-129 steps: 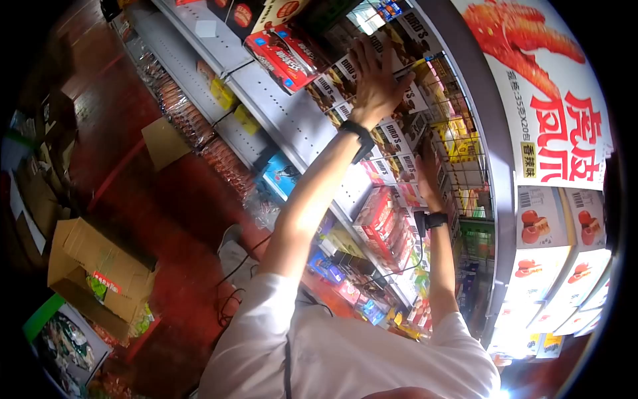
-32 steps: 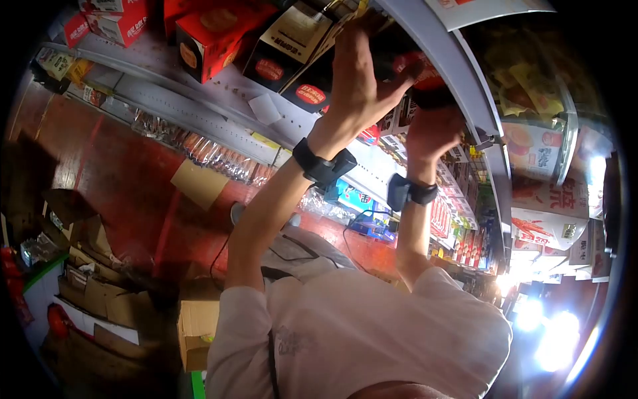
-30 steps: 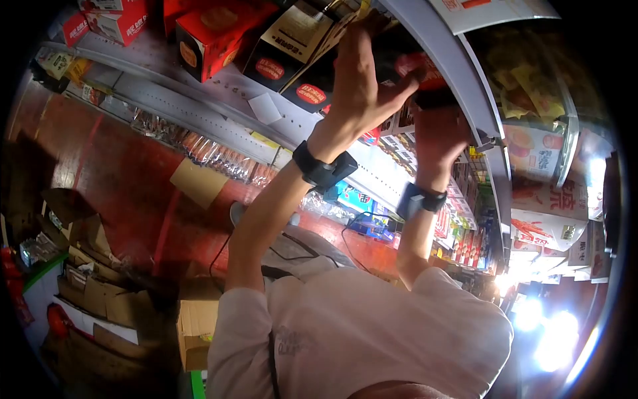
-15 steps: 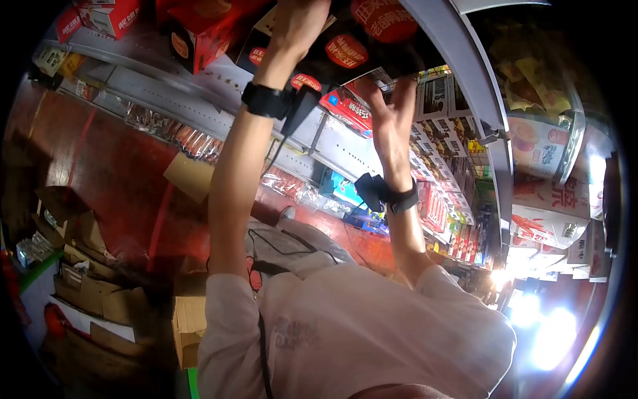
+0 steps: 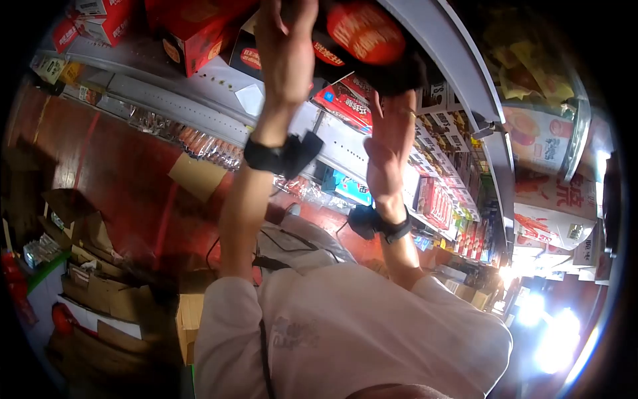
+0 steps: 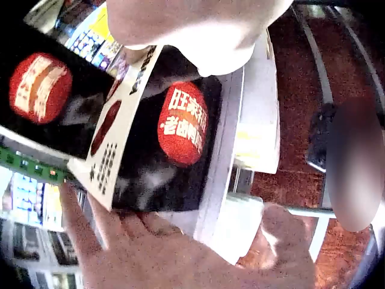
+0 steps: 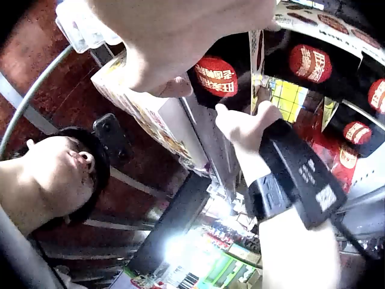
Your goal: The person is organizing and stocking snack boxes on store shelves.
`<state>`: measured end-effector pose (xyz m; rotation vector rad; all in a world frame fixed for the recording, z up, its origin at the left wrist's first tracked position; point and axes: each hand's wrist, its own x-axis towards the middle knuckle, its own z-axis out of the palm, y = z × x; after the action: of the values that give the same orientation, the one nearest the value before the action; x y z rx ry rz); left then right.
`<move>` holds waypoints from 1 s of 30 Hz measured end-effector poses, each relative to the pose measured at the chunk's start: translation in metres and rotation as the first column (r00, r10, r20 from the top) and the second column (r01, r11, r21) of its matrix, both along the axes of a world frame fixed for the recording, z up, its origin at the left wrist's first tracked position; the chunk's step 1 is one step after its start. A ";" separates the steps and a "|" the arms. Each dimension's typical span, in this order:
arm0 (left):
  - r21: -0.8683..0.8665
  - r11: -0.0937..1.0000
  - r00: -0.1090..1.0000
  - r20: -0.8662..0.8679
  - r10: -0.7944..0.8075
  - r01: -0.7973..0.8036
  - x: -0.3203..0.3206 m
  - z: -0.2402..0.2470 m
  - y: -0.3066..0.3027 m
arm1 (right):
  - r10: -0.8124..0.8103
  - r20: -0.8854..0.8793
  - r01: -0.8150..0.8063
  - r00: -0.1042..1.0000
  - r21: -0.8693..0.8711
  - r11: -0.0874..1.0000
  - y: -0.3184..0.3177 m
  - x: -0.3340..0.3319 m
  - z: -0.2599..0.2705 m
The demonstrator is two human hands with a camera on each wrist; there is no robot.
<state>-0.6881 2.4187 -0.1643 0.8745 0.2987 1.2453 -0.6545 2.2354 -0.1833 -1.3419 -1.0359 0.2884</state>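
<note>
A black carton (image 5: 365, 33) with a red oval label is at the top of the head view, between my hands. My left hand (image 5: 286, 70) is on its left side, fingertips cut off by the frame's top. In the right wrist view the left thumb and fingers (image 7: 246, 129) hold the carton's lower edge. Beneath it, my right hand (image 5: 392, 146) reaches up with straight fingers against the dark underside. The left wrist view shows the carton's black face (image 6: 180, 126) and white side, with spread fingers (image 6: 78, 226) of the right hand below.
Red boxes (image 5: 206, 43) stand left on the same shelf (image 5: 139, 60). Behind my right hand lie a red packet box (image 5: 344, 106) and stacked BIRD'S boxes (image 5: 442, 130). A curved grey shelf frame (image 5: 458, 66) borders the right. Open cardboard boxes (image 5: 106, 299) sit on the red floor.
My hands have left the BIRD'S boxes for the black carton. Over the last second the left hand has shifted left and the right hand has dropped lower, while the carton has turned between them.
</note>
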 end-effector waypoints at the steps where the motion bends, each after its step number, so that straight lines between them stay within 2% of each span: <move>1: 0.009 0.996 0.996 -0.013 0.084 -0.084 0.005 -0.005 -0.011 | -0.005 0.021 0.004 1.000 0.025 1.000 -0.008 0.007 -0.002; 2: -0.065 0.998 0.999 -0.050 -0.003 0.000 0.001 -0.005 -0.027 | -0.003 0.023 0.002 1.000 0.040 0.999 -0.016 0.014 0.000; 4: -0.073 0.997 1.000 -0.009 -0.007 0.006 0.002 -0.004 -0.036 | 0.021 0.044 -0.022 0.999 0.022 1.000 -0.018 0.016 0.008; 6: -0.131 0.989 0.997 0.044 -0.058 0.063 -0.004 0.002 -0.020 | -0.003 0.108 0.003 0.994 -0.001 1.000 -0.005 0.003 0.000; 8: -0.059 0.997 0.998 -0.034 0.052 -0.054 0.013 -0.020 0.023 | 0.092 0.228 -0.075 0.969 -0.084 0.994 0.013 -0.017 0.002; 9: 0.181 0.904 0.866 0.268 -0.423 0.386 -0.009 -0.029 0.055 | 0.103 0.221 -0.092 0.970 -0.059 0.994 0.024 -0.026 0.006; 11: 0.033 0.985 0.984 0.053 -0.171 0.170 0.003 -0.031 0.051 | 0.109 0.248 -0.098 0.963 -0.056 0.994 0.029 -0.024 0.011; 12: -0.035 0.997 0.995 -0.076 -0.066 0.063 0.009 -0.032 0.050 | 0.000 0.357 0.044 0.934 -0.114 0.993 0.023 -0.012 0.008; 14: 0.189 0.982 0.989 -0.147 0.002 0.026 -0.009 -0.016 0.045 | -0.075 0.244 0.107 0.967 -0.121 0.987 0.011 0.013 0.010; 15: 0.187 0.977 0.992 -0.088 -0.086 0.101 -0.013 -0.021 0.039 | -0.114 0.160 0.134 0.981 -0.123 0.983 0.007 0.024 0.012; 16: 0.601 0.790 0.984 -0.028 0.177 -0.125 -0.008 -0.026 0.049 | -0.155 0.027 0.157 0.988 -0.127 0.979 0.009 0.036 0.017; 17: 0.783 0.609 0.940 -0.102 0.325 -0.126 -0.016 -0.015 0.046 | -0.204 0.153 0.225 0.967 -0.132 0.965 0.014 0.048 0.019; 18: 0.913 0.390 0.873 -0.091 0.479 -0.119 -0.023 -0.005 0.042 | -0.252 0.286 0.297 0.924 -0.125 0.947 0.019 0.061 0.023; 20: 0.739 0.670 0.804 -0.443 0.397 0.077 -0.026 0.004 0.019 | -0.275 0.204 0.308 0.940 -0.152 0.939 0.027 0.079 0.027; 22: 0.744 0.661 0.753 -0.491 0.439 0.100 -0.023 0.017 0.026 | -0.261 0.102 0.273 0.960 -0.130 0.953 0.033 0.100 0.026; 23: 0.843 0.537 0.749 -0.336 0.571 -0.032 -0.018 0.010 0.025 | -0.194 0.057 0.197 0.979 -0.040 0.980 0.034 0.112 0.020; 24: 0.846 0.522 0.768 -0.263 0.584 -0.107 -0.012 0.003 0.023 | -0.126 0.070 0.122 0.990 0.051 0.991 0.036 0.125 0.016; 25: 0.820 0.565 0.796 -0.279 0.538 -0.094 -0.013 0.003 0.022 | -0.076 0.113 0.063 0.991 0.109 0.992 0.034 0.134 0.015; 26: 0.792 0.606 0.824 -0.292 0.486 -0.076 -0.014 0.001 0.020 | -0.153 0.190 0.138 0.970 0.086 0.987 0.035 0.142 0.015; 28: 0.780 0.610 0.867 -0.200 0.457 -0.142 -0.016 -0.002 0.018 | -0.355 0.499 0.387 0.790 0.042 0.921 0.031 0.157 0.013; 29: 0.821 0.561 0.790 -0.270 0.551 -0.110 -0.016 -0.001 0.017 | -0.405 0.590 0.456 0.698 0.070 0.887 0.028 0.165 0.013; 30: 0.828 0.547 0.778 -0.263 0.570 -0.121 -0.014 -0.003 0.018 | -0.413 0.689 0.497 0.596 0.088 0.863 0.022 0.176 0.015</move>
<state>-0.7025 2.4367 -0.1672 2.0314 0.3760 1.5378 -0.4780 2.2571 -0.1687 -1.8304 -1.2336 -0.6199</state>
